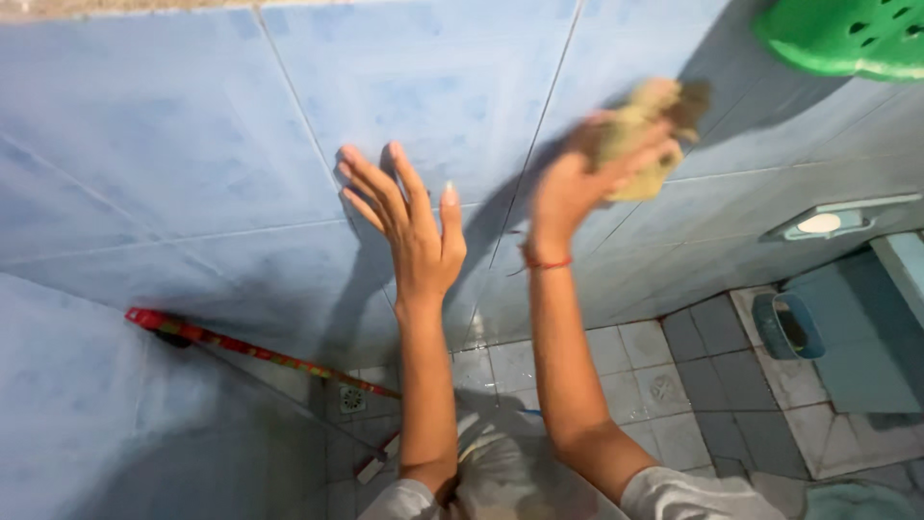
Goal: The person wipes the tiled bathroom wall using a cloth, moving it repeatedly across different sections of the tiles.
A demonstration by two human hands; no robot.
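- Head cam: right hand [577, 178] is clamped on a yellowish sponge [640, 135], pressed to the blue tiled wall [192, 144] near a grout line; hand and sponge are blurred.
- Left hand [409, 226] is spread flat, fingers apart, holding nothing, palm on the wall just beside the right hand.
- Red thread sits round the right wrist; grey sleeves at the bottom edge.
- Doing it well, imo: keep the sponge flat on the tile, firm even strokes along the grout, left palm braced for balance.
- Further out: green perforated plastic thing [847, 39] at the top right corner, a wall light [818, 223] w/ blue-green frame below it.
- Down on the floor: red-handled tool [250, 351] leaning along the wall base, floor drain [352, 397] near it, blue scoop [787, 327] at the right.
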